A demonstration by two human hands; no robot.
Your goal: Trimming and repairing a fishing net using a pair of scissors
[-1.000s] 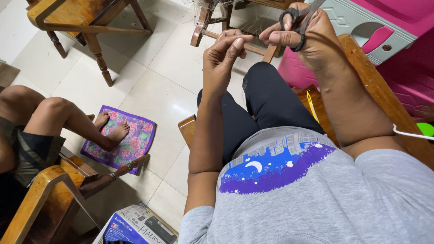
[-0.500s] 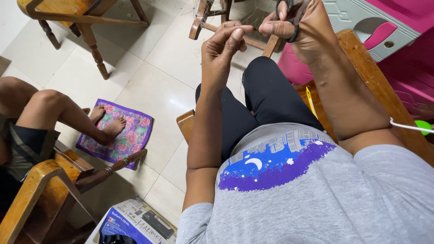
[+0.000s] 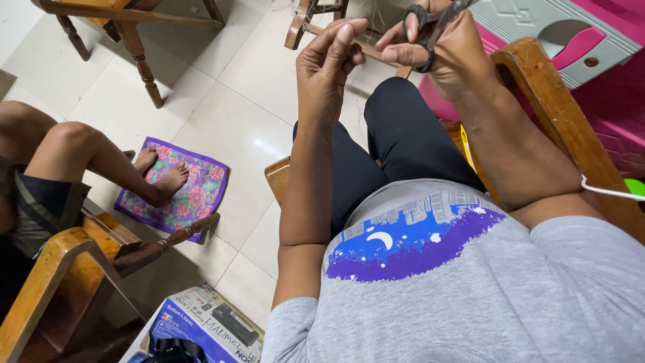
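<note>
The floor (image 3: 228, 87) is pale square tile with thin grout lines, filling the middle and upper left of the view. At about 9 o'clock a floral mat (image 3: 195, 202) with a purple border lies flat on it, and another person's bare feet (image 3: 161, 176) rest on the mat. At 11 o'clock the turned legs of a wooden chair (image 3: 134, 44) stand on the tile; at 12 o'clock the legs of a second chair (image 3: 302, 23) do the same. At 7 o'clock a blue and white box (image 3: 201, 326) lies near the lower edge, just beside a wooden armchair (image 3: 74, 269) at 8 o'clock.
</note>
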